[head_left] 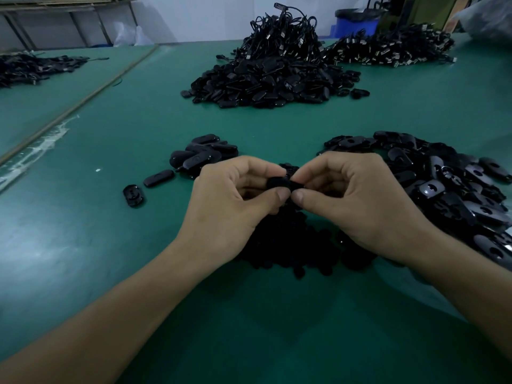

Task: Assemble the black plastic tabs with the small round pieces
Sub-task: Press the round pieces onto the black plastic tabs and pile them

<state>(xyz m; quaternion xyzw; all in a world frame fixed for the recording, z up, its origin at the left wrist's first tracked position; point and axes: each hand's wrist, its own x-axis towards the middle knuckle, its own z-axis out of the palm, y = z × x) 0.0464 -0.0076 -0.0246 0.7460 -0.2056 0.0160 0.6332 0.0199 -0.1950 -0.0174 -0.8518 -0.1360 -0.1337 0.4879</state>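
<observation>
My left hand (235, 195) and my right hand (349, 198) meet above the green table (110, 245), thumbs and fingertips pinching one black plastic tab (279, 182) between them. Whether a small round piece sits on the tab is hidden by my fingers. Under my hands lies a heap of small round black pieces (293, 245). A pile of black tabs with holes (448, 189) spreads to the right of my right hand. A smaller group of black tabs (202, 156) lies just beyond my left hand, with two loose tabs (144, 187) further left.
A large mound of black tabs (271, 81) topped with black cables (285, 31) sits at the table's middle back, another cable pile (393, 48) at the back right. More black parts (33, 67) lie on the neighbouring table. A blue bin (357, 23) stands behind.
</observation>
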